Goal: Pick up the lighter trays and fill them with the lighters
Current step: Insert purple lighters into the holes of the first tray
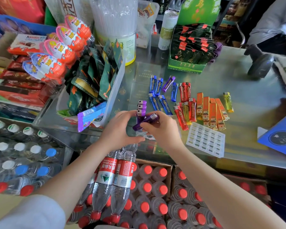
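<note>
A purple lighter (146, 121), translucent with a silver metal top, lies tilted across the fingers of the right hand (160, 129), which pinches it near its lower end; its metal top points up and to the right. Just behind it three more purple lighters (141, 107) stand upright in a row, their silver tops showing, close against the left hand (122, 129). That hand is curled, thumb stretched toward the right hand, and it seems to steady a clear lighter tray (147, 137), of which only a pale strip shows between the two hands; how firmly it grips cannot be told.

To the right, on the glass surface (238, 83), a second tray (205, 140) lies flat and empty: a clear plastic sheet with rows of small rectangular slots. Beyond the hands loose lighters lie in colour groups: blue lighters (157, 93) with one more purple among them, red lighters (185, 103), a yellow one between the reds, a fan of orange lighters (211, 111) with gold bases, and a single yellow lighter (228, 101) apart to the right.

Left of the hands stands a clear bin of green snack packets (92, 76), with chocolate eggs (61, 47) behind. A green display box (191, 47) of dark sachets stands at the back. Below the surface's near edge are water bottles (116, 176) with red caps.
</note>
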`<state>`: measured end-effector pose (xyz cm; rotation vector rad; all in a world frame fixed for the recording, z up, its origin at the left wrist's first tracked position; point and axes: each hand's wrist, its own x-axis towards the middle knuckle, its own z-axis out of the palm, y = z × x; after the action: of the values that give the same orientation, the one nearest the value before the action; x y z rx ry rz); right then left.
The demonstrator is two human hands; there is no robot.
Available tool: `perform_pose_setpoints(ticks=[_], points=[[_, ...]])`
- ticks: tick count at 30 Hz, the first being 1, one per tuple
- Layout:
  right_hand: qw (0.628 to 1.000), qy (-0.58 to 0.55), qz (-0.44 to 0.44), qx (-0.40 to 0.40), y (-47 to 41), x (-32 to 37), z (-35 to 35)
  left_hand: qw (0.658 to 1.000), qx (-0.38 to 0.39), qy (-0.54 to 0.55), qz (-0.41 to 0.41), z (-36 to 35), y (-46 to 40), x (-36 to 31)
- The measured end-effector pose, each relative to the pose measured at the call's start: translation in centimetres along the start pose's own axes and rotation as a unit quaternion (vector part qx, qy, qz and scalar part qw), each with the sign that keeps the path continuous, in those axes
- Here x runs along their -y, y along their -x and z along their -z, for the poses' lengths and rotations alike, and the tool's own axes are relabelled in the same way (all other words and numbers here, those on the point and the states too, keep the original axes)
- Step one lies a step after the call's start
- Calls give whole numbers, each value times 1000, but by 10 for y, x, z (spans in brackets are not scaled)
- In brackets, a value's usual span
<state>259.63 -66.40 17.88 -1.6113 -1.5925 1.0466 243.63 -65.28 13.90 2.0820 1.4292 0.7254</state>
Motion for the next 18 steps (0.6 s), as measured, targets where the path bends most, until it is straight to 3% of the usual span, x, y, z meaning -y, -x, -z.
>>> perform_pose_setpoints(ticks=[4,13,18], points=[[994,79,71,-11,3,6,-3,1000,11,-2,16,1,0,0],[946,291,98,101,-6,17,11,999,39,3,18,2,-1,7],[931,344,102,70,-6,15,9,998,54,17,25,3,-3,11]])
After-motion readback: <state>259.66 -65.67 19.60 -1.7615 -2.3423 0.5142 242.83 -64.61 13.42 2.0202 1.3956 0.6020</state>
